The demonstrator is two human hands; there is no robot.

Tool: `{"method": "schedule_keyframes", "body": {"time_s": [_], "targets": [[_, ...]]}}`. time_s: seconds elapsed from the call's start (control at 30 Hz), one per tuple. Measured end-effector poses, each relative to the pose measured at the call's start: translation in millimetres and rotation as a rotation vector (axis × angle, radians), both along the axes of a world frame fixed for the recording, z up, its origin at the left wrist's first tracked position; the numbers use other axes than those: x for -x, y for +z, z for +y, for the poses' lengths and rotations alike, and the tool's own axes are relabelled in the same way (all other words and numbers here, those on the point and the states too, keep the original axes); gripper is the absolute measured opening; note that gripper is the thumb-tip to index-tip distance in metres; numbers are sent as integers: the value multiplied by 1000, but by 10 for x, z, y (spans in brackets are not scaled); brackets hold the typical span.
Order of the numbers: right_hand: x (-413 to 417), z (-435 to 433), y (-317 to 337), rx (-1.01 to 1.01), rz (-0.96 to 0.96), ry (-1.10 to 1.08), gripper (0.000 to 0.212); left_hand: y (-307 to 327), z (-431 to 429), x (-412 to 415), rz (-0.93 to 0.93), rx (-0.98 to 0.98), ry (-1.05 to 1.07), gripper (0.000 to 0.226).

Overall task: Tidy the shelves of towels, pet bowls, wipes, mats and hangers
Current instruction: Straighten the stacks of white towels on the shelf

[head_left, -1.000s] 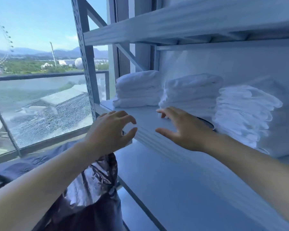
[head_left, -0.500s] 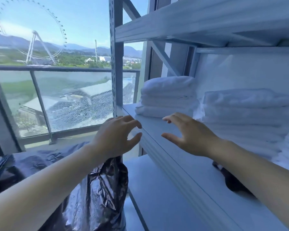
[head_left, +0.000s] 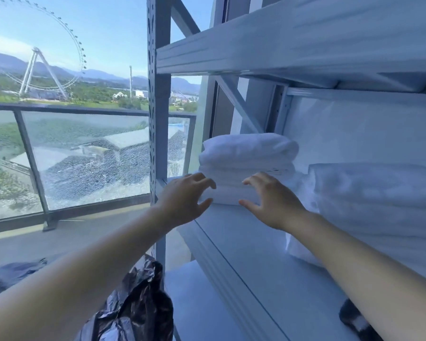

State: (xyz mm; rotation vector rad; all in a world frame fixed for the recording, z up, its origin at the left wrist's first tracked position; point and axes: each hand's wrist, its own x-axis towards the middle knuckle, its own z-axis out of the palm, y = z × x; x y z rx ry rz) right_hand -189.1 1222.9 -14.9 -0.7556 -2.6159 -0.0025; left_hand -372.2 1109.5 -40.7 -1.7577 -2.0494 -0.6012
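A stack of folded white towels [head_left: 249,153] sits at the left end of the pale shelf [head_left: 239,232]. My left hand [head_left: 185,198] hovers at the stack's lower left corner, fingers spread and slightly bent, holding nothing. In front of the stack's lower right is my right hand [head_left: 273,200], also spread and empty. I cannot tell whether either hand touches the towels. A second, larger stack of white towels [head_left: 374,200] stands to the right on the same shelf.
The rack's grey perforated upright post [head_left: 158,119] stands just left of my left hand. An upper shelf [head_left: 293,38] hangs overhead. A black plastic bag [head_left: 138,306] sits below on the floor. A dark object [head_left: 354,318] lies under my right forearm. A glass railing [head_left: 84,163] is behind.
Both hands have moved forward and left along the shelf, from its front edge to the leftmost towel stack. My view has swung left, so the far right towel stack has left the frame.
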Motion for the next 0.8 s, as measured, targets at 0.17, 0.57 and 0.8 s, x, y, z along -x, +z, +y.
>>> {"method": "schedule_keyframes", "body": {"time_s": [0.17,0.57,0.8], "targets": [[288,159,-176,-40,24,-117,45,-166,290,191,-9,-11,-14,28],[646,418,-796,33,323,-304,36,-528,800,521,-37,-82,-69,30],[613,438,-907,66,376,-253,40,-673,866,549,-73,-105,-24,32]]}}
